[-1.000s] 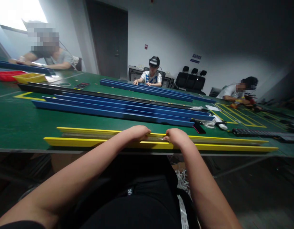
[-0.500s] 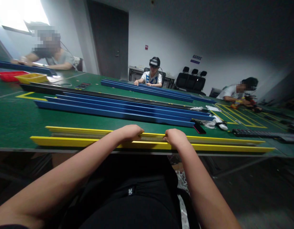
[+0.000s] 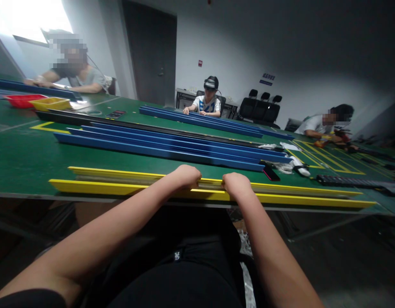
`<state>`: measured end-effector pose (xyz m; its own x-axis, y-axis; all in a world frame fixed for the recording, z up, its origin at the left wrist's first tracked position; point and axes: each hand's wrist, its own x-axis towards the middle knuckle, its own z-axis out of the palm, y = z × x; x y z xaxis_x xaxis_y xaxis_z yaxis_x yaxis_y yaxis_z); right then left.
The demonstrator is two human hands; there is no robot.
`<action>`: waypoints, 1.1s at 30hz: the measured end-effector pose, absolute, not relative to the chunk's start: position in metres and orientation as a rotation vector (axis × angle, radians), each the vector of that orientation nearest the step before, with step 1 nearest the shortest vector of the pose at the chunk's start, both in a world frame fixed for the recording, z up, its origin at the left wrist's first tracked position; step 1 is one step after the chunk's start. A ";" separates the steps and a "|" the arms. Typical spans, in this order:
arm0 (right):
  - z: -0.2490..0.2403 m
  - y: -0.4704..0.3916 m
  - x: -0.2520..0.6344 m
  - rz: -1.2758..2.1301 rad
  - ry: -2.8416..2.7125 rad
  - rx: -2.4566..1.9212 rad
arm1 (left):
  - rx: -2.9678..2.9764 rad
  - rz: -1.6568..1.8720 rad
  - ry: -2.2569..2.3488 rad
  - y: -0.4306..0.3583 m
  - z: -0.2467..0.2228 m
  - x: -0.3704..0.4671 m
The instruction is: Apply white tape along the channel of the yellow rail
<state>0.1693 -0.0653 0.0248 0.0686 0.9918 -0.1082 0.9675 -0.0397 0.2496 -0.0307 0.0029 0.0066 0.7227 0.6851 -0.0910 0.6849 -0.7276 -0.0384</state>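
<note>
Two long yellow strips lie along the near edge of the green table, the back strip (image 3: pixel 290 188) and the front strip (image 3: pixel 300 199). My left hand (image 3: pixel 188 176) is closed at the back yellow strip, its fingertips curled down out of sight. To its right, my right hand (image 3: pixel 236 185) is also closed at the same strip, thumb and fingers pressed together. What either hand pinches is too small or hidden to make out. Behind them, long blue channels (image 3: pixel 158 148) lie side by side.
Black strips (image 3: pixel 120 123) lie behind the blue channels. A phone (image 3: pixel 271 173) and white gloves (image 3: pixel 300 167) are at the right. Red (image 3: pixel 24 101) and yellow (image 3: pixel 51 103) trays stand at the left. Several people sit around the green table (image 3: pixel 20 158).
My left hand has shifted slightly right along the strip, closer to my right hand. The whole view has moved a little; the strips look otherwise the same.
</note>
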 end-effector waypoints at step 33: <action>0.026 -0.069 0.170 0.118 1.989 2.110 | -3.080 0.021 -0.862 0.003 0.000 0.004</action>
<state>0.1697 -0.0687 0.0257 0.0706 0.9920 -0.1044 0.9727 -0.0453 0.2277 0.0037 0.0028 -0.0003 0.8547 0.5184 -0.0276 0.5191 -0.8532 0.0508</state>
